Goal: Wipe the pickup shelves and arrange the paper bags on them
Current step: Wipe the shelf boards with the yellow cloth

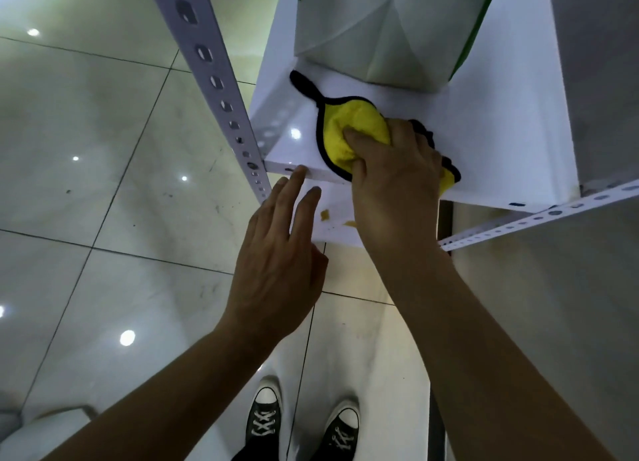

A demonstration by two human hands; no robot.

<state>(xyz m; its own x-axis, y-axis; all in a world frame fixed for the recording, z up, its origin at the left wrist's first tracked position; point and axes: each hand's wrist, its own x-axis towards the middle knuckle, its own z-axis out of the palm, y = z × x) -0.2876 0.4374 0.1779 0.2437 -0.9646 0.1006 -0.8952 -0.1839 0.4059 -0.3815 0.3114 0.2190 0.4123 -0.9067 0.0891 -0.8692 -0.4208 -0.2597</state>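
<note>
My right hand [394,180] presses a yellow cloth with black edging [349,128] onto the white shelf [501,142], near its front left corner. My left hand [280,253] hovers open just below the shelf's front edge, with its fingertips touching that edge. A white paper bag with green trim [383,28] stands at the back of the same shelf, just behind the cloth. A lower white shelf [335,225] shows under the front edge, with small yellow specks on it.
A perforated white metal upright [221,90] runs along the shelf's left side and a perforated rail [539,218] along the right. Glossy floor tiles [103,149] lie to the left. My feet in dark sneakers [262,415] stand below the shelf unit.
</note>
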